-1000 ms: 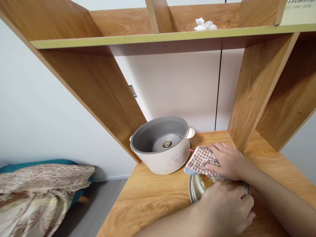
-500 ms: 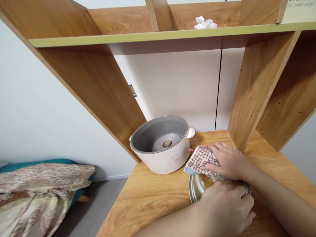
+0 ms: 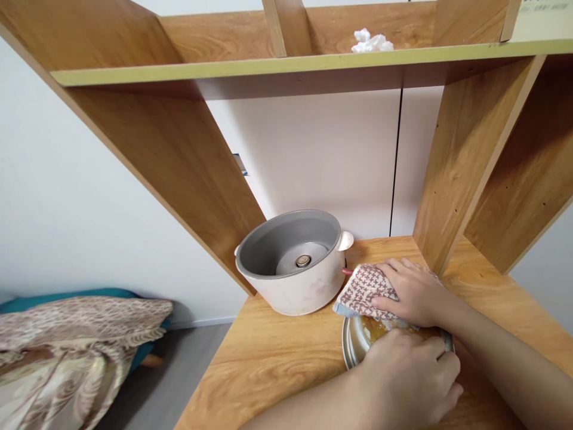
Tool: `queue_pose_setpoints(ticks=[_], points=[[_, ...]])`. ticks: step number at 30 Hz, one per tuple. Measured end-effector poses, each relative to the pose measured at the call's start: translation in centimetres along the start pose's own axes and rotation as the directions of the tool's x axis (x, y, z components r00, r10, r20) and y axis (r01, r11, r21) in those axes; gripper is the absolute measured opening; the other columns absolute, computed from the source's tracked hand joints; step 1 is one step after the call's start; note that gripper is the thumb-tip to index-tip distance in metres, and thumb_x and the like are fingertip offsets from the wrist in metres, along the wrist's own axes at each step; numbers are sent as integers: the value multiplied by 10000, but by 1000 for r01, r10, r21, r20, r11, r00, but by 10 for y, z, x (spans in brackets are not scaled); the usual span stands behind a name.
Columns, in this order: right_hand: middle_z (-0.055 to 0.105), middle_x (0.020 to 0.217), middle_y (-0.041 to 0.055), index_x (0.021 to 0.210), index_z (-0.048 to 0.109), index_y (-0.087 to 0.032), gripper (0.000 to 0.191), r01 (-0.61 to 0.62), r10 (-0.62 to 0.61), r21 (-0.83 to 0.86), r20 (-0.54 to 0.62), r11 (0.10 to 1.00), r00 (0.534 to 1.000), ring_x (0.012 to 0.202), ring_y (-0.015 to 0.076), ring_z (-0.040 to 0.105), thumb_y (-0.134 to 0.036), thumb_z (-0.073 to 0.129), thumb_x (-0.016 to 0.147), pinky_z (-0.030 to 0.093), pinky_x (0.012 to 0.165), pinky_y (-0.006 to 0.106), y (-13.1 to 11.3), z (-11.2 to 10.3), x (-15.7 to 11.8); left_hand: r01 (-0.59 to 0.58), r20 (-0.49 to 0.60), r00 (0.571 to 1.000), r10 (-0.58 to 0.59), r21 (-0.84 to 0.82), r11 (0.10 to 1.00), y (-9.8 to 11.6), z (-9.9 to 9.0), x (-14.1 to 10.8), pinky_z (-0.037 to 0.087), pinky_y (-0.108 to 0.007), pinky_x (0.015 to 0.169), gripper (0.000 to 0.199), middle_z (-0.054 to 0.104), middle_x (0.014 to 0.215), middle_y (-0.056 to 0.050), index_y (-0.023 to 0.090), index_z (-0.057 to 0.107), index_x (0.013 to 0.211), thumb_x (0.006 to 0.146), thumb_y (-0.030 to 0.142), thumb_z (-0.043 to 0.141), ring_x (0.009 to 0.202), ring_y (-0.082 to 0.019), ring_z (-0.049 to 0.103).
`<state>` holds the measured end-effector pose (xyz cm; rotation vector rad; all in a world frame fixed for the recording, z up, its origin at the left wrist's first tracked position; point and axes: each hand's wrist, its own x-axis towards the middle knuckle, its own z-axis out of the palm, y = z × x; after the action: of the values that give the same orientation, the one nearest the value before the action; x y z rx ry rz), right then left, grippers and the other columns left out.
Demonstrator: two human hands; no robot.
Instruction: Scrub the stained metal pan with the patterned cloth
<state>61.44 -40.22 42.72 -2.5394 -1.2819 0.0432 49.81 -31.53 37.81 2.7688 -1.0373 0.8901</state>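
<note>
A round metal pot or lid (image 3: pixel 353 343) with a yellowish-brown patch on it rests on the wooden desktop, largely covered by my hands. My right hand (image 3: pixel 414 292) holds a brown-and-white patterned cloth (image 3: pixel 364 291) at the far side of the metal piece, thumb and fingers pressed on the fabric. Nearer to me, my left hand (image 3: pixel 409 376) lies over the metal piece with its fingers curled; what they grip is hidden beneath. Left of the cloth stands a pale cooker body (image 3: pixel 298 295), with no lid on it, a grey inside and a round knob at its bottom.
Wooden uprights flank the desktop (image 3: pixel 250 346). Above runs a shelf with a yellow-green edge (image 3: pixel 250 68), holding crumpled white tissue (image 3: pixel 371 42). At the lower left, a patterned blanket (image 3: pixel 80 352) lies over something teal beside the grey floor (image 3: pixel 179 364).
</note>
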Motion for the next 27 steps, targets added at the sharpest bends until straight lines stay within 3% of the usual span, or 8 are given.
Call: queue_pose_setpoints(ticks=[4,9,21,27], points=[[646,1336,138,1518,536,-260,647,-6,6,-5,-8,1000,1000,1189,342,576,-599,589,970,400,994,460,0,1,0,3,-20,1000,-3,-5,1000,0,1,0,322,-369,449,363,562,707,28,218,536,781,907,502,725,588,-147,548],[649,1330,145,1501,548,-248,644,-1,1,8,-2,1000,1000,1193,348,575,-606,587,967,403,990,458,1,0,0,-11,51,999,11,-5,1000,-1,0,1,296,-369,454,359,563,697,18,214,547,793,941,513,681,599,-152,553],[659,1326,148,1451,573,-211,616,11,-11,6,-16,1000,1000,1197,358,582,-592,589,968,409,991,481,3,3,0,-10,-26,1000,10,0,1000,-1,0,-1,326,-364,460,361,555,717,26,220,532,790,916,505,714,599,-149,526],[666,1301,151,1437,590,-183,622,22,-22,-16,-18,1000,1000,1163,354,587,-602,580,977,418,985,489,2,2,1,-12,16,1000,12,5,1000,0,1,0,329,-363,479,357,563,710,18,219,534,791,938,506,686,609,-153,539]])
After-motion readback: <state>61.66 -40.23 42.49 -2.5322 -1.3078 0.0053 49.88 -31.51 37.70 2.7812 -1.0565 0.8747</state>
